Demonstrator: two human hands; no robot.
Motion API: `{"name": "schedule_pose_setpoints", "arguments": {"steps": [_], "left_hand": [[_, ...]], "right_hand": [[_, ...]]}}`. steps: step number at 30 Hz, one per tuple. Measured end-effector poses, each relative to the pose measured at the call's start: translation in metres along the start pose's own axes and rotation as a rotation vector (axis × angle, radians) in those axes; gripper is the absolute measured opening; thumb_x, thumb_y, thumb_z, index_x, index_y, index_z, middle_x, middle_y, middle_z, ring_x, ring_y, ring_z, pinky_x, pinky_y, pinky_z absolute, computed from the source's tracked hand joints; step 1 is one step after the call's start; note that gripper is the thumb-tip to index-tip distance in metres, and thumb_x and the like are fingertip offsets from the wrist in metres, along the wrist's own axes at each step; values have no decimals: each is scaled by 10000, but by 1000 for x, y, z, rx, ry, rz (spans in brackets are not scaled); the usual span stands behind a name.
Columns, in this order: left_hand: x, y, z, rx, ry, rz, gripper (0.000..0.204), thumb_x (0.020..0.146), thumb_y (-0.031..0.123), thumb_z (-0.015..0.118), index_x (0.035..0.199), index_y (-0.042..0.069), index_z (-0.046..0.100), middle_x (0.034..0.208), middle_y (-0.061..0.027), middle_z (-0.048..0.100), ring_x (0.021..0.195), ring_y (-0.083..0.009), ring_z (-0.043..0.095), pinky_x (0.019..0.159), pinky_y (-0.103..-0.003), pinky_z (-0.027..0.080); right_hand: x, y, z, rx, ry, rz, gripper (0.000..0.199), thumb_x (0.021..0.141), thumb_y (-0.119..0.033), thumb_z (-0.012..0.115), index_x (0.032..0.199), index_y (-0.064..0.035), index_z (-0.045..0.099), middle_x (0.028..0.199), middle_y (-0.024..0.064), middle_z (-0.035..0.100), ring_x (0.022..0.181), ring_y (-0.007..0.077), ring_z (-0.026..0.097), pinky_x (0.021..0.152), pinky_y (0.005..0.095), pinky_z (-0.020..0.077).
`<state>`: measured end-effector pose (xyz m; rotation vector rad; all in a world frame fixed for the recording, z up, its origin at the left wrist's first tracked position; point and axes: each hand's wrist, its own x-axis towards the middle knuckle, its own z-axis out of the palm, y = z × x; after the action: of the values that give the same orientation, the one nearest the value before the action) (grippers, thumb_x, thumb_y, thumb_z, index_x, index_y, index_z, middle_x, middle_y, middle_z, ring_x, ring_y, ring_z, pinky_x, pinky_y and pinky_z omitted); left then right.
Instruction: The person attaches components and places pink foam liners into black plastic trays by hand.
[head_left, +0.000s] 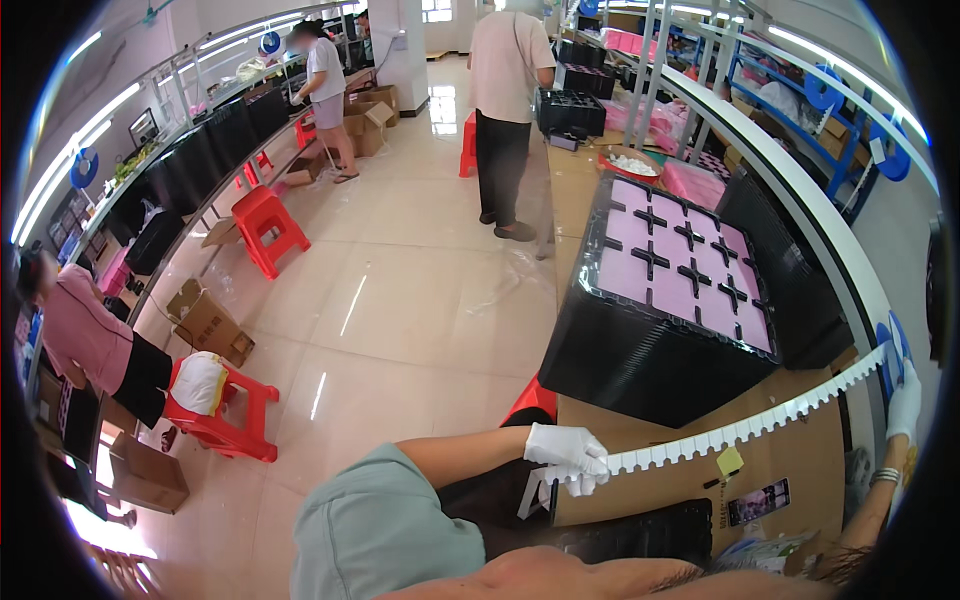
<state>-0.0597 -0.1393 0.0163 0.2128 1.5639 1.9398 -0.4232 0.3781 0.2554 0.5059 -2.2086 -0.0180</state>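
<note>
My left hand (pixel 568 457), in a white glove, is closed on one end of a long white strip (pixel 735 430) with evenly spaced notches along its edge. A short tail of it shows below that hand. The strip curves up to the right, to a blue reel (pixel 888 352) at the bench's right side. There my right hand (pixel 904 405), also gloved and with bangles at the wrist, lies against the reel with its fingers stretched upward. Beyond the strip stands a black crate (pixel 640 350) with a pink sheet (pixel 640 240) and black cross-shaped pieces on top.
Cardboard (pixel 800 470) covers the bench, with a phone (pixel 759 502) and a yellow note (pixel 729 461) on it. A black tray (pixel 640 530) lies near me. A red stool (pixel 225 400) and cardboard boxes (pixel 210 325) stand left. Other people work along both benches.
</note>
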Motion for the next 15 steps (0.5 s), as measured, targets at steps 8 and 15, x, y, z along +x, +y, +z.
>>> {"name": "schedule_pose_setpoints", "arguments": {"steps": [8, 15], "left_hand": [[-55, -45, -45, -103, 149, -165, 227, 915, 220, 512, 759, 55, 516, 563, 59, 340, 468, -34, 365, 385, -191, 304], [-63, -77, -66, -7, 182, -192, 243, 899, 235, 552, 923, 4, 624, 749, -9, 577, 612, -83, 520, 539, -220, 446]], "right_hand": [[-8, 31, -5, 388, -36, -80, 346, 854, -53, 413, 1147, 4, 587, 1076, 181, 628, 995, 259, 600, 903, 334, 438], [-12, 34, -5, 341, -52, 51, 364, 938, -181, 374, 1183, 2, 571, 1137, 142, 615, 1076, 223, 566, 963, 323, 406]]}}
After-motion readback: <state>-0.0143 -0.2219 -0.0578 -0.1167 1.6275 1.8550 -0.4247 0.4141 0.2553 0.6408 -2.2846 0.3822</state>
